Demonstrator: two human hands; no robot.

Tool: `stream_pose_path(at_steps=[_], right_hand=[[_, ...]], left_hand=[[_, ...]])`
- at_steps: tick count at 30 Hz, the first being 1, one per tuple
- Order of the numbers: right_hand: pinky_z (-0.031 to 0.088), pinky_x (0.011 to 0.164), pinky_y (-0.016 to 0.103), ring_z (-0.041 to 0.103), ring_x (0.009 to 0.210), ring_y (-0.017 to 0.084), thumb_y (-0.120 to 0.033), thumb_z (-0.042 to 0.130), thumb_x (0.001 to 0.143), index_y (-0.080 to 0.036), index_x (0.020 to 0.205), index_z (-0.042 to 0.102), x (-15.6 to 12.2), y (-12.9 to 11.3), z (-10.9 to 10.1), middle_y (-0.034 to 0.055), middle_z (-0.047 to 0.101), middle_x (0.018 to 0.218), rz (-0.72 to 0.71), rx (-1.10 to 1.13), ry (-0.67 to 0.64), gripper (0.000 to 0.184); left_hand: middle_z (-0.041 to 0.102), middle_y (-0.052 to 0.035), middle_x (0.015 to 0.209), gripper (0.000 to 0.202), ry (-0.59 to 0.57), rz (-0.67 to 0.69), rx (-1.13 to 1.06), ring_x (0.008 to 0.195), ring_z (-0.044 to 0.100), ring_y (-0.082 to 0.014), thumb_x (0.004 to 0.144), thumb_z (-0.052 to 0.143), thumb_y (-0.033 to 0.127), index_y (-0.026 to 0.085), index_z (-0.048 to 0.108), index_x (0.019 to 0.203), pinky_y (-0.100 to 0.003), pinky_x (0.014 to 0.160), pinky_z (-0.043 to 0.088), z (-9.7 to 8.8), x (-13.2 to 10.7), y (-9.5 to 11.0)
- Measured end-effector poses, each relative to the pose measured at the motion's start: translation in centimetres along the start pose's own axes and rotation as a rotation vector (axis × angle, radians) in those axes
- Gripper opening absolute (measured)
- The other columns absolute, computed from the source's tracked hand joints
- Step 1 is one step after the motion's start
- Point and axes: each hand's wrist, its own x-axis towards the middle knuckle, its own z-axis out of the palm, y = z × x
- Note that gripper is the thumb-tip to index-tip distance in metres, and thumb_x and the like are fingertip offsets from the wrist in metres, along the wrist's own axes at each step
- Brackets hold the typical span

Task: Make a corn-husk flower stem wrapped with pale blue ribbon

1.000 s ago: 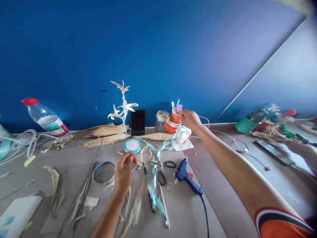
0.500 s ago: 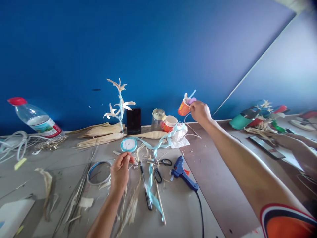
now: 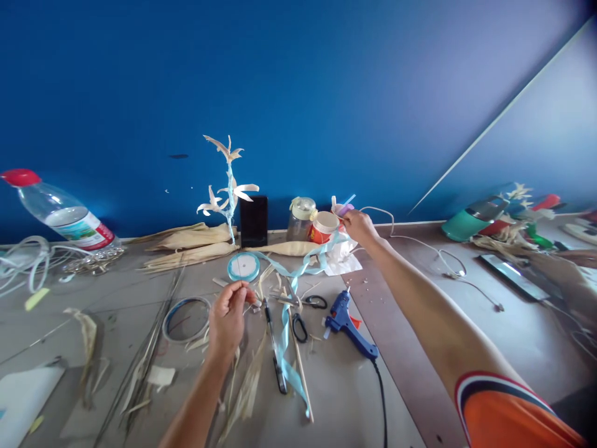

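My left hand (image 3: 227,318) hovers low over the table, thumb and fingers pinched on a thin wire stem that seems to run up to the husk flower sprig (image 3: 228,186) wrapped in light blue ribbon. My right hand (image 3: 359,225) reaches to the back of the table and grips a small orange paper cup (image 3: 342,211) with sticks and straws in it. That cup sits low beside a second red and white cup (image 3: 323,226) and a glass jar (image 3: 301,218). The hand hides most of the held cup.
A blue glue gun (image 3: 347,320), scissors (image 3: 305,314), pen (image 3: 275,348), ribbon spool (image 3: 243,266), wire coil (image 3: 186,317) and corn husks (image 3: 186,246) lie around my left hand. A water bottle (image 3: 65,214) lies left. Another person's arm (image 3: 559,274) rests at right.
My right hand lifted the stick-filled cup off the other cup, raised it, then lowered it to the right of that cup. My left hand has kept its pinch.
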Motion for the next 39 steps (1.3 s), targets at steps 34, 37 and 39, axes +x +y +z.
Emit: stream_pose_path(at_steps=[34,37,39], right_hand=[[0.04,0.076,0.034,0.055,0.092,0.025,-0.017,0.044,0.083,-0.015,0.088,0.063,-2.0,-7.4,-3.9,0.0137,0.058,0.109,-0.229,-0.174,-0.242,0.02],[0.04,0.069,0.03,0.058,0.082,0.021,-0.021,0.041,0.086,-0.017,0.09,0.062,-1.9,-7.2,-4.4,0.0121,0.058,0.109,-0.176,-0.165,-0.24,0.022],[0.04,0.067,0.028,0.058,0.083,0.02,-0.023,0.038,0.088,-0.018,0.092,0.06,-1.8,-6.9,-4.7,0.0106,0.059,0.108,-0.105,-0.132,-0.204,0.024]], left_hand=[[0.067,-0.0025,0.068,0.023,0.012,-0.012,-0.082,0.061,0.062,-0.0151,0.079,0.053,0.034,0.016,0.061,0.09,-0.025,0.055,0.046,-0.2,-0.1,0.2],[0.066,-0.002,0.065,0.021,0.02,0.007,-0.079,0.06,0.062,-0.0153,0.078,0.053,0.033,0.016,0.061,0.088,-0.026,0.057,0.047,-0.2,-0.1,0.4],[0.066,-0.0017,0.065,0.021,0.021,0.014,-0.077,0.06,0.062,-0.0151,0.079,0.053,0.033,0.016,0.061,0.088,-0.026,0.06,0.047,-0.2,-0.1,0.4]])
